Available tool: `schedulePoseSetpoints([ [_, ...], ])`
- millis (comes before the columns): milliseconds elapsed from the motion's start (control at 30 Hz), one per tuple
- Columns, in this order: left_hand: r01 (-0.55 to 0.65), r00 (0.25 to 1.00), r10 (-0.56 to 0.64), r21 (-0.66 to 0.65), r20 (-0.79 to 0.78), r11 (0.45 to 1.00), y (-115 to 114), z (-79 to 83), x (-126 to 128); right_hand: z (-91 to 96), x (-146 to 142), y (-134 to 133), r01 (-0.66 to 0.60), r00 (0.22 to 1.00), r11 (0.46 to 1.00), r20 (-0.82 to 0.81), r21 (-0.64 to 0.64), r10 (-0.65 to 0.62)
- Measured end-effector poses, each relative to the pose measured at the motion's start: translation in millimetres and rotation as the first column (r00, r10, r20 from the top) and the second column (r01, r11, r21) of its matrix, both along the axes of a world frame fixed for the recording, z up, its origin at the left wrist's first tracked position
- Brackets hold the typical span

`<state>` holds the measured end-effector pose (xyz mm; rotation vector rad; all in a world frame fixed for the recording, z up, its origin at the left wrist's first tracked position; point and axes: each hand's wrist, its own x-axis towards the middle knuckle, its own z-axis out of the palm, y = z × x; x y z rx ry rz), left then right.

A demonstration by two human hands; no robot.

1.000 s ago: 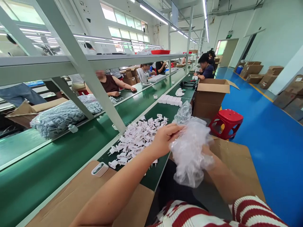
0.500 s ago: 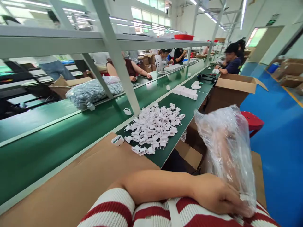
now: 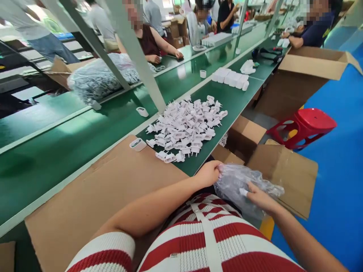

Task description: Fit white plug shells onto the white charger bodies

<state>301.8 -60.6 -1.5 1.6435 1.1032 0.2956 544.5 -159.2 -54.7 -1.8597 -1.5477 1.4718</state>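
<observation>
A crumpled clear plastic bag (image 3: 241,181) hangs over my lap, just off the near edge of the bench. My left hand (image 3: 210,173) is closed on the bag's left end. On its right side my right hand (image 3: 259,197), with a white covering on one fingertip, grips the film; some of its fingers are hidden in the folds. Beyond my left hand, a heap of white plug housings with pins (image 3: 187,126) lies on the green bench. A white oval casing (image 3: 138,144) stands on the corner of a cardboard sheet (image 3: 113,189).
A red stool (image 3: 314,121) and open cardboard boxes (image 3: 245,130) stand at my right. White blocks (image 3: 229,78) sit in a row farther along the bench. A slanting metal post (image 3: 141,64) rises behind the heap. Co-workers sit along the line.
The bag has come down from its raised position at the right. My right arm, inside it before, is now outside, and my left hand has moved left and away from my body.
</observation>
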Motion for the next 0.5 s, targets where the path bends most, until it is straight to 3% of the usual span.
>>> schedulePoseSetpoints([
  [67, 0.074, 0.995, -0.066, 0.110, -0.076, 0.991, 2.3, 3.2, -7.6, 23.4, 27.4, -7.0, -0.095, 0.994, 0.988, -0.065, -0.123, 0.088],
  [133, 0.266, 0.947, -0.217, 0.201, -0.237, 0.943, 4.2, 8.7, -9.1, 51.5, 62.9, 4.5, -0.319, 0.910, 0.935, -0.325, -0.157, 0.256],
  [200, 0.488, 0.819, -0.383, 0.165, -0.428, 0.857, 4.7, 12.6, -6.4, 63.0, 101.0, 36.7, -0.387, 0.824, 0.896, -0.518, -0.216, 0.231],
  [233, 0.565, 0.741, -0.446, 0.107, -0.502, 0.818, 4.5, 13.4, -4.8, 57.6, 118.1, 59.8, -0.313, 0.822, 0.929, -0.546, -0.198, 0.161],
  [300, 0.608, 0.639, -0.516, -0.037, -0.571, 0.793, 3.7, 12.3, -4.0, 23.0, 142.0, 116.8, -0.021, 0.859, 0.993, -0.510, -0.112, -0.039],
  [333, 0.569, 0.639, -0.519, -0.106, -0.567, 0.815, 3.5, 10.7, -5.4, -4.2, 146.9, 148.5, 0.145, 0.891, 0.986, -0.422, -0.085, -0.168],
  [400, 0.419, 0.734, -0.464, -0.206, -0.495, 0.884, 4.1, 6.0, -11.4, -69.2, 141.9, 210.0, 0.385, 0.921, 0.921, -0.045, -0.057, -0.388],
  [500, 0.189, 0.909, -0.278, -0.286, -0.310, 0.939, 8.3, -3.2, -23.0, -165.0, 111.1, 275.8, 0.459, 0.880, 0.880, 0.203, -0.121, -0.430],
])
